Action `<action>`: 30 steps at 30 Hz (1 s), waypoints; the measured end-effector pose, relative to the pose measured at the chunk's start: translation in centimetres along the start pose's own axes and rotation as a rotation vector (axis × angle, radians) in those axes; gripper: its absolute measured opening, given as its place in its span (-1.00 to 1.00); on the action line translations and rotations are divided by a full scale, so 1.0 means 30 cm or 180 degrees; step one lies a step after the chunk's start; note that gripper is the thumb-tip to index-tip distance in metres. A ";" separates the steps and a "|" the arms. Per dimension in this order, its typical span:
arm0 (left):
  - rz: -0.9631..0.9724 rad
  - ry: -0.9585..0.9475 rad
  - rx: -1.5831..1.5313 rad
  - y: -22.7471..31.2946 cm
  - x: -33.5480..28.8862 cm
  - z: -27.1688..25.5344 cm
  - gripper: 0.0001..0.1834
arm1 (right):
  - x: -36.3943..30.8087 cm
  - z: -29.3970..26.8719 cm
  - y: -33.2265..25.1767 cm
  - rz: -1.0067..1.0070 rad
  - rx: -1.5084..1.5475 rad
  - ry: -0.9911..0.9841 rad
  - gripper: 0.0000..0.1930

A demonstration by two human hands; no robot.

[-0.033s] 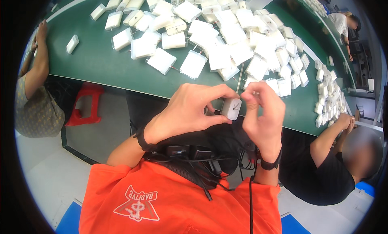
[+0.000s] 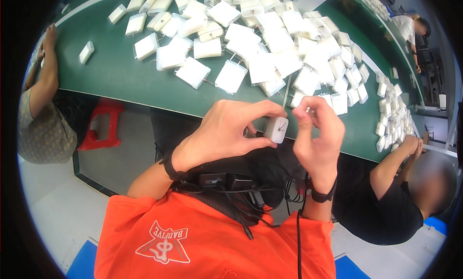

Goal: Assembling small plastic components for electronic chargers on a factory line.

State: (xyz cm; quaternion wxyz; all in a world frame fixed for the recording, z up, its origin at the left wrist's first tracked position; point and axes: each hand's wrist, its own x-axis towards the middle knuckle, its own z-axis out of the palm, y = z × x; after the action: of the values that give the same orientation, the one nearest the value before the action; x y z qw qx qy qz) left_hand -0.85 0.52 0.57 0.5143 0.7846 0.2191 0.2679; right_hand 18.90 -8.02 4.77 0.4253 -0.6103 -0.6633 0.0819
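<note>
The left hand (image 2: 223, 127) arches in a C, while the right hand (image 2: 320, 140) stands upright with fingers curled.

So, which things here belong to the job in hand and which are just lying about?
Likely part of the job:
white block, held in the left hand
right hand, raised beside it
heaped white blocks
green table

Likely just about:
red stool
black cable

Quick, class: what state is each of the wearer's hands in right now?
Left hand: closed on a white block, holding it.
Right hand: curled, apart from that block; whether it grips anything small cannot be told.
</note>
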 end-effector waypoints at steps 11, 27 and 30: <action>0.0632 0.0134 0.0260 -0.027 -0.001 0.010 -0.43 | -0.015 -0.066 -0.034 0.1008 0.0428 -0.0169 -0.90; 0.0282 0.0065 0.0115 -0.011 0.002 0.005 -0.43 | -0.057 -0.055 -0.021 0.0429 0.0857 0.0314 -0.96; 0.0320 0.0053 0.0141 -0.012 0.002 0.005 -0.43 | -0.061 -0.050 -0.021 0.0550 0.0869 0.0302 -0.95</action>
State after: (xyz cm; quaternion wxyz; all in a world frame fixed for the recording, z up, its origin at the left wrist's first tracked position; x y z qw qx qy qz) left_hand -0.74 0.59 0.21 0.4809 0.8036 0.1896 0.2949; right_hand 19.24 -10.41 5.23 0.5265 -0.6048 -0.5703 0.1786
